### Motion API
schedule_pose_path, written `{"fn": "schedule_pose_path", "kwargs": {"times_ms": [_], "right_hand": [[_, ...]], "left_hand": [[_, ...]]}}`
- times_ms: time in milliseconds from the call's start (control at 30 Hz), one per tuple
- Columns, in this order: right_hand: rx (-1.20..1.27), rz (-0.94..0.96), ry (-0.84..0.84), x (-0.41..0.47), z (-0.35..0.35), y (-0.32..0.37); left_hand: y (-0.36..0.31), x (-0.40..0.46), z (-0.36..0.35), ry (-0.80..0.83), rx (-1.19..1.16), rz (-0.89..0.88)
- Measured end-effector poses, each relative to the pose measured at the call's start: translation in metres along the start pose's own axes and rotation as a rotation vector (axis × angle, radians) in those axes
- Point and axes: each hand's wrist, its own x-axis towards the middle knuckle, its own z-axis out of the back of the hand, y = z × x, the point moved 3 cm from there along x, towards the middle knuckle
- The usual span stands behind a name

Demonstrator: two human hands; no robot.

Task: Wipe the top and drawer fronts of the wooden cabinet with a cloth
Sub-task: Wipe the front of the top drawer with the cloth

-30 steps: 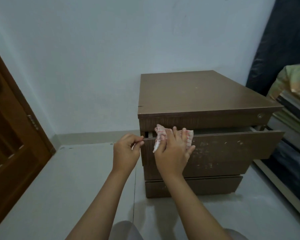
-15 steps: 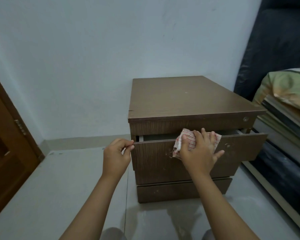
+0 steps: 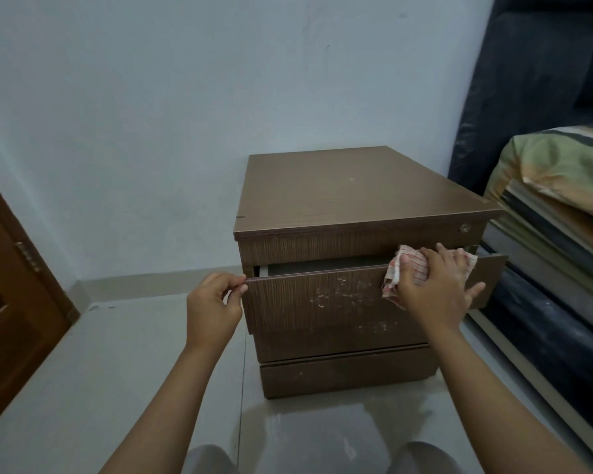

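Note:
A brown wooden cabinet [image 3: 350,189] stands on the floor against the wall. Its upper drawer [image 3: 322,299] is pulled out a little, and the front carries pale smudges. My left hand [image 3: 213,307] pinches the drawer front's left edge. My right hand [image 3: 432,289] presses a white cloth with red checks [image 3: 392,277] flat against the right part of that drawer front, near its top edge. A lower drawer front [image 3: 346,374] sits shut beneath.
A wooden door [image 3: 11,302] stands at the left. A dark upright mattress [image 3: 534,80] and a stack of folded bedding [image 3: 562,186] crowd the cabinet's right side. Pale floor tiles [image 3: 117,354] lie in front, and my knees show at the bottom edge.
My right hand has slid the cloth from the left part of the drawer front across to its right part. My left hand has kept its pinch on the left edge.

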Motion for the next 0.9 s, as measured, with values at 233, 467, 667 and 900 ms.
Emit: {"fn": "schedule_pose_path", "kwargs": {"times_ms": [233, 467, 667, 900], "right_hand": [[-0.017, -0.031, -0.022, 0.026, 0.01, -0.036], [0.02, -0.052, -0.038, 0.049, 0.018, -0.063], [0.23, -0.285, -0.08, 0.051, 0.003, -0.067], [0.396, -0.342, -0.146, 0.021, -0.021, -0.019]], "left_hand": [[-0.002, -0.001, 0.0, -0.002, 0.007, -0.021], [-0.004, -0.001, 0.0, -0.01, 0.016, -0.037], [-0.006, -0.001, 0.0, -0.001, 0.027, -0.053], [-0.008, 0.0, 0.0, 0.007, 0.057, -0.055]]}}
